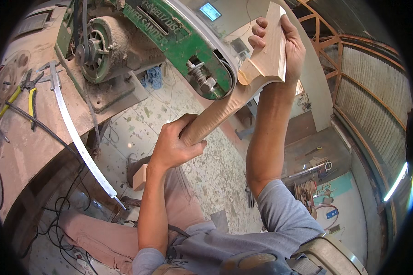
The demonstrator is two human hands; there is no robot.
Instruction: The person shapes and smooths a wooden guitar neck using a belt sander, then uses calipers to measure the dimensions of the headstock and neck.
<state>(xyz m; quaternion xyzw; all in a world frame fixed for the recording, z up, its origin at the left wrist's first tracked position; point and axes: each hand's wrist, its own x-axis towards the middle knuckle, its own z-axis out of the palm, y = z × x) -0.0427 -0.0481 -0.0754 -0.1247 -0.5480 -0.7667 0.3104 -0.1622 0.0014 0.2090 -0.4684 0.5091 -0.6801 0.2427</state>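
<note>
The wooden guitar neck [243, 98] is pale, bare wood, long and narrow, with a rounded back that shows shallow ripples along its length. At its upper end it widens into a flat, angular headstock with a curved notch and sharp cut faces. It is held up in the air, slanting from lower left to upper right, and its middle lies against the rounded end of the belt sander [188, 50].

The left hand [174, 144] is wrapped tight around the lower end of the neck, fingers curled under and thumb across the top, so that end is hidden inside the closed grip. The right hand [284, 41] clasps the headstock from behind, 4 fingertips hooked over its left edge, the palm covering the far face.

The sander has a green painted metal frame, a grey belt running over its curved nose, a bolt with a spring in an open slot, and a dust-caked motor with a pulley. Where exactly wood meets belt is hard to make out, since the frame overlaps that spot.

To the left, the dusty brown worktop [27, 137] carries yellow-handled pliers [23, 94] and a long steel ruler [78, 137] that juts past its edge; the worktop's far side is cut off by the picture's dark rim. Below, a small wooden block [140, 176] sits near the person's knee on the speckled floor [215, 174], with black cables [59, 220] tangled beside the pink trousers.
</note>
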